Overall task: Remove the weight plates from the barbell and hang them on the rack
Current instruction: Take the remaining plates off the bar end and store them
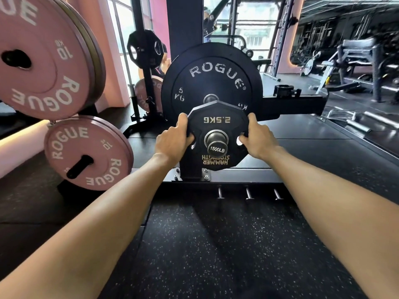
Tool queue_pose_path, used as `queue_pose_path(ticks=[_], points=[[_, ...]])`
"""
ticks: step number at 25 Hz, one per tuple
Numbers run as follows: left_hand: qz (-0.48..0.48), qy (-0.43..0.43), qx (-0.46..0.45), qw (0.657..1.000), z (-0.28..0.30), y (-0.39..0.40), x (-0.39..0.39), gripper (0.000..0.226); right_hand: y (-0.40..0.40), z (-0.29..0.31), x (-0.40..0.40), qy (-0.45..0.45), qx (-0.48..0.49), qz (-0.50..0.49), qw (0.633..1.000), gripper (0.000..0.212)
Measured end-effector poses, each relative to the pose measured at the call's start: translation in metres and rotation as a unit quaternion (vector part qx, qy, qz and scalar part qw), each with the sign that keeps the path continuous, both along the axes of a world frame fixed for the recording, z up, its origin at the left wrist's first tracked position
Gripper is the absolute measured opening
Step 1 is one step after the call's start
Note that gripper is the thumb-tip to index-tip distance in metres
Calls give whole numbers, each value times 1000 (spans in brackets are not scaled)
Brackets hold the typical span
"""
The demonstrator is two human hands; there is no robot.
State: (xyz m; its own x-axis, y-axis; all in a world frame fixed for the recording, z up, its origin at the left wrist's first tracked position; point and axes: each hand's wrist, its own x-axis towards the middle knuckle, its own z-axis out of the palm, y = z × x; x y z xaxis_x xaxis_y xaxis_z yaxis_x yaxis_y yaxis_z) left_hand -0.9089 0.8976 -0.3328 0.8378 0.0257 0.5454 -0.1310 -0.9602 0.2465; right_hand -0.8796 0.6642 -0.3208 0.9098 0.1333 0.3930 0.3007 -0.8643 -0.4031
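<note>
A small black 2.5 kg plate [218,124] sits upside down on a steel sleeve whose end cap [217,148] reads 1500LB. My left hand [174,139] grips its left rim and my right hand [258,139] grips its right rim, thumbs in the grip holes. Just behind and above it hangs a larger black 5 kg Rogue plate [212,80] on another peg. A black rack upright [183,22] rises behind both.
Two pairs of pink 10 kg plates hang at the left, one high [41,61] and one low [86,152]. A collar [284,90] rests on the black beam at right. Three floor pegs [248,194] stick up in front of the base. A person stands behind the rack.
</note>
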Motion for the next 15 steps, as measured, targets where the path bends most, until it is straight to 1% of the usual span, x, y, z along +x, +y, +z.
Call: queue_pose_path(ticks=[2,4,7,10,15], points=[[21,18,6,1000,-3,0,22,33,4,4,21,-4,-27,-15,999,28],[24,42,7,999,-4,2,49,32,8,8,45,-13,-80,-47,996,29],[21,66,10,998,-2,8,93,28,15,12,87,-28,-156,-98,982,36],[21,79,20,996,2,15,140,25,21,12,131,-27,-180,-119,976,39],[37,98,7,994,4,21,220,24,30,8,207,-33,-199,-132,971,41]])
